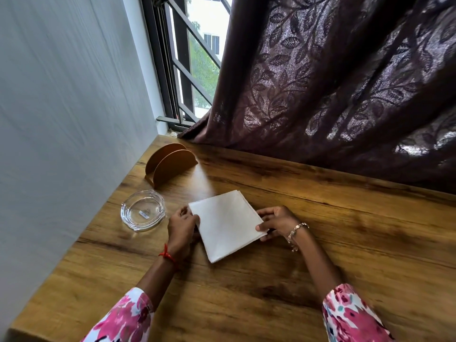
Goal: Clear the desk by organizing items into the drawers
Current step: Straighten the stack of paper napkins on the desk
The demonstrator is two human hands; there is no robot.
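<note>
Napkins (pixel 225 224) on desk (pixel 333 255), dead between my hands. Long axis runs near-to-far, far end skewed left. Left hand (pixel 182 225) curled on left edge, right hand (pixel 274 222) pinching right corner. Both equally near. Drawers not in view.

We see white napkin stack (pixel 227 223) on wooden desk (pixel 320 243), left hand (pixel 182 228) gripping its left edge, right hand (pixel 276 224) pinching right corner. Also glass ashtray (pixel 142 209) just beside left hand; wooden napkin holder (pixel 170 164) behind ashtray.
</note>
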